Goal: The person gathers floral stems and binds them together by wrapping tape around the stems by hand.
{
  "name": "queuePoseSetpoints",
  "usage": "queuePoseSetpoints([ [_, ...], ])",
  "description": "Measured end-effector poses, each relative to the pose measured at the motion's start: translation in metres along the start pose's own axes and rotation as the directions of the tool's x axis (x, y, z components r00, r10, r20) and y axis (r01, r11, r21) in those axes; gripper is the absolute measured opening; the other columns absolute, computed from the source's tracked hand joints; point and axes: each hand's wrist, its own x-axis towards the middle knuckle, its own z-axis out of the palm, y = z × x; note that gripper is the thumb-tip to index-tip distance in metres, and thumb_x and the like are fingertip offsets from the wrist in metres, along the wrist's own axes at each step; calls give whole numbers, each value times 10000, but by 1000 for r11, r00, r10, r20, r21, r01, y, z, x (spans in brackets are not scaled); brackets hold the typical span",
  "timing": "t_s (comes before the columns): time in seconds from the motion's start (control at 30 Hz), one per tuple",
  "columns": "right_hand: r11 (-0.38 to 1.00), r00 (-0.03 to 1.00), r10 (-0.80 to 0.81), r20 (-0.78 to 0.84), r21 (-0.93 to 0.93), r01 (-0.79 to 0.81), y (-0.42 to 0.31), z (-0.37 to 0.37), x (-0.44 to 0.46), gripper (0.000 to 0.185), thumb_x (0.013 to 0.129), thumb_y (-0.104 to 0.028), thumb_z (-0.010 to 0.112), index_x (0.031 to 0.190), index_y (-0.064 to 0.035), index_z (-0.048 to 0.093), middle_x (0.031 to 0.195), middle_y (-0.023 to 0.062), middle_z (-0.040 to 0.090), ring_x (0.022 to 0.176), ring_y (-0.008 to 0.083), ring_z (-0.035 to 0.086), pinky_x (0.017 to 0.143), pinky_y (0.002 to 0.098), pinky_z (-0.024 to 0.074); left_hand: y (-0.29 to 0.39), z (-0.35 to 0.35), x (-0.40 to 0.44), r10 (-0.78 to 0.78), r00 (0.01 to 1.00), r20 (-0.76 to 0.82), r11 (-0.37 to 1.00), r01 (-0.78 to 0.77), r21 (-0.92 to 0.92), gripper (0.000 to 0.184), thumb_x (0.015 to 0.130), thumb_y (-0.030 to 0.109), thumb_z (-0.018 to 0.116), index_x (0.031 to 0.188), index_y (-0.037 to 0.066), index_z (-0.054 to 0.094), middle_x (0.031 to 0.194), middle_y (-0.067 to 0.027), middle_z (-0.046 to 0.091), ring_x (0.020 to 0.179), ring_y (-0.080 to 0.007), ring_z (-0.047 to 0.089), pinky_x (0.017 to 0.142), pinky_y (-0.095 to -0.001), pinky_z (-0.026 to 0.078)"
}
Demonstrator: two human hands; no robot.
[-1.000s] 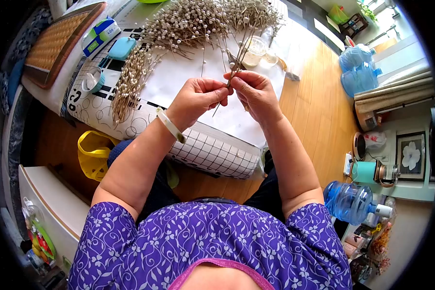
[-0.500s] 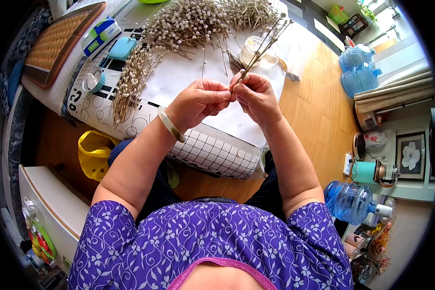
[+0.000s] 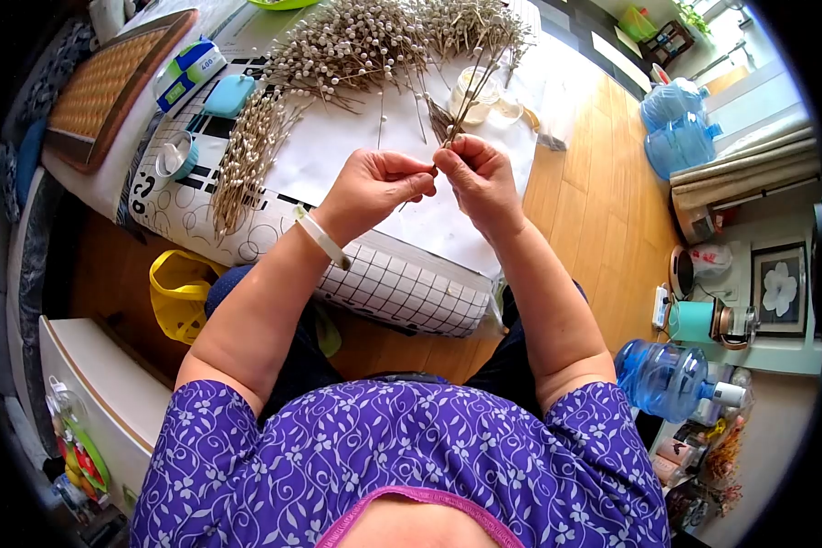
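Several thin brown twigs stand up from between the fingertips of my right hand, which is closed on them. My left hand meets it, thumb and forefinger pinched together at the lower end of the twigs. What those left fingertips hold is too small to make out. A short thin end shows below the hands. Past the hands on the white sheet lie a large heap of dried stems with round white buds and a smaller bunch of budded stems. A clear tub stands behind the twigs.
On the table's left are a teal box, a small round container and a blue-green tissue pack. A yellow basket stands below the table's left edge. Large blue water bottles stand to the right.
The twigs have dropped lower and stand a little more upright, their tips now nearer the heap. My right hand has come slightly down, and a short end now shows beneath the fingers.
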Motion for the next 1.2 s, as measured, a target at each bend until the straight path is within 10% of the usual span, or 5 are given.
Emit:
queuePoseSetpoints([
  [0.4, 963, 992, -119, -43, -249, 105, 8, 10, 1, 111, 814, -62, 566, 726, -5, 529, 663, -3, 539, 613, 48, 483, 547, 185, 402, 0, 7, -2, -70, 982, -177, 997, 65, -31, 141, 807, 116, 595, 857, -15, 609, 701, -72, 616, 604, -104, 583, 547, -217, 489],
  [0.67, 973, 992, 112, -57, -195, -122, -3, 10, -2, 182, 871, -193, 512, 796, -34, 560, 636, -49, 463, 523, 17, 362, 452, 151, 284, -3, 7, -3, -62, 976, -209, 998, 61, -12, 122, 804, 99, 593, 843, -16, 606, 685, -68, 609, 576, -97, 566, 536, -211, 482],
  [0.8, 942, 967, 254, 36, 216, -256, -20, -9, -4, 337, 856, -310, 522, 1003, -7, 527, 719, 15, 502, 548, 50, 427, 499, 172, 352, -2, 6, -1, -71, 973, -221, 998, 69, -15, 116, 802, 101, 596, 835, -9, 606, 695, -67, 614, 586, -101, 574, 545, -216, 488],
  [0.97, 930, 956, 168, 239, 283, -234, -12, -22, -12, 524, 756, 30, 480, 1243, 30, 288, 1142, 196, 447, 1033, 269, 507, 905, 338, 422, -3, 3, -3, -64, 981, -183, 997, 56, -48, 121, 812, 113, 585, 837, -2, 610, 729, -63, 622, 645, -108, 589, 617, -234, 496],
  [1.2, 990, 990, 141, 19, -19, -141, -5, -19, -18, 567, 788, 24, 538, 1264, 51, 231, 1067, 193, 498, 900, 205, 573, 786, 281, 488, -6, 5, -1, 13, 990, -144, 997, -24, -74, 145, 797, 109, 602, 885, -6, 615, 797, -71, 627, 720, -113, 592, 694, -249, 492],
])
